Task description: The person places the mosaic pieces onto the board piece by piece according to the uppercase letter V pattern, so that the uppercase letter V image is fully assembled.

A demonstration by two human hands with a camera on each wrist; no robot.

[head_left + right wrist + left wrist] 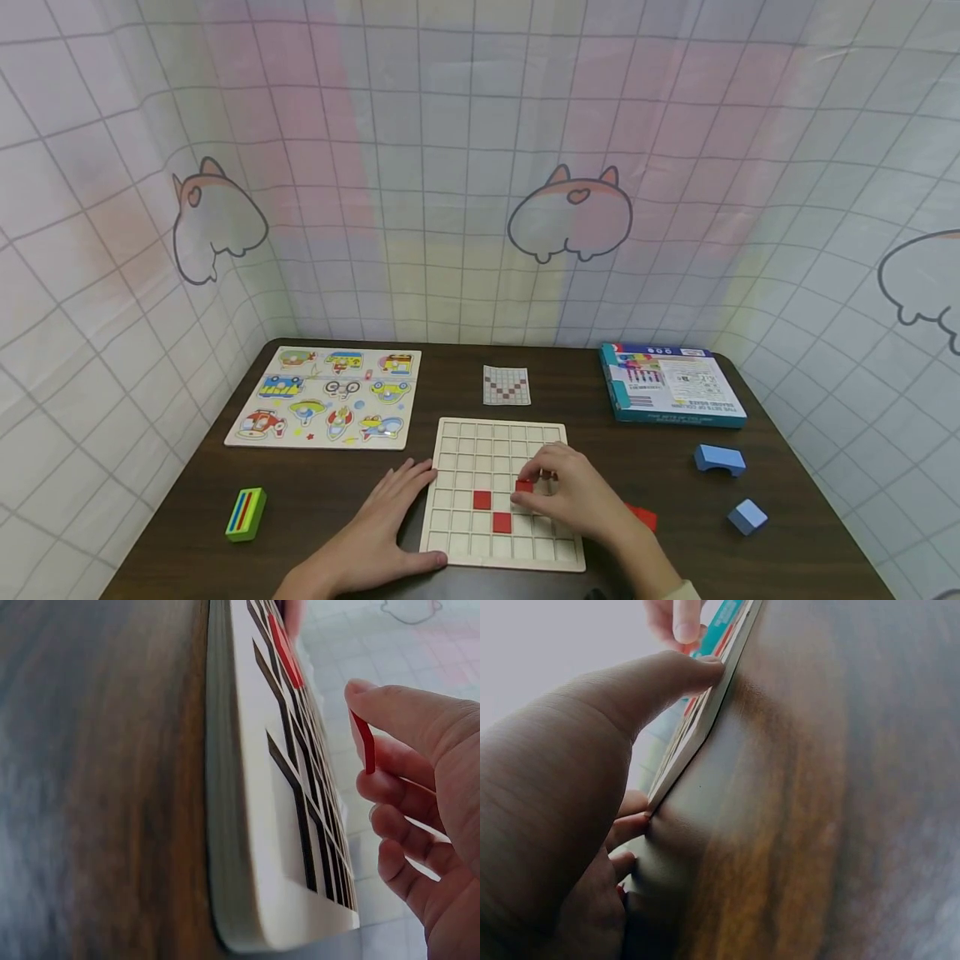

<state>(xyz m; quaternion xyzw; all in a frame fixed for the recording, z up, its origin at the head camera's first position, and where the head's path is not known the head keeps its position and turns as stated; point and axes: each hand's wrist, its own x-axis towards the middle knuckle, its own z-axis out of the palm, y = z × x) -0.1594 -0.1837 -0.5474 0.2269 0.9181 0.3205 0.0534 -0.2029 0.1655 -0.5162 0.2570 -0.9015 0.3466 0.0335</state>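
Note:
A pale wooden grid board (540, 550) lies on the dark table. Two red square tiles sit in its cells, one (482, 500) left of the other (502, 522) and a row farther back. Over the board, my right hand (570, 492) pinches a further red tile (364, 742) between thumb and fingertips; the right wrist view shows it tilted and above the grid. My left hand (378, 525) lies along the board's left side with fingers spread. Its fingertips touch the side edge, and its thumb (697, 673) rests on the near left corner.
Behind the board lies a small pattern card (506, 386). A vehicle puzzle (322, 400) is at back left, a flat box (675, 387) at back right. Blue blocks (720, 459) stand right, a green striped block (246, 514) left. Red pieces (642, 517) show beside my right forearm.

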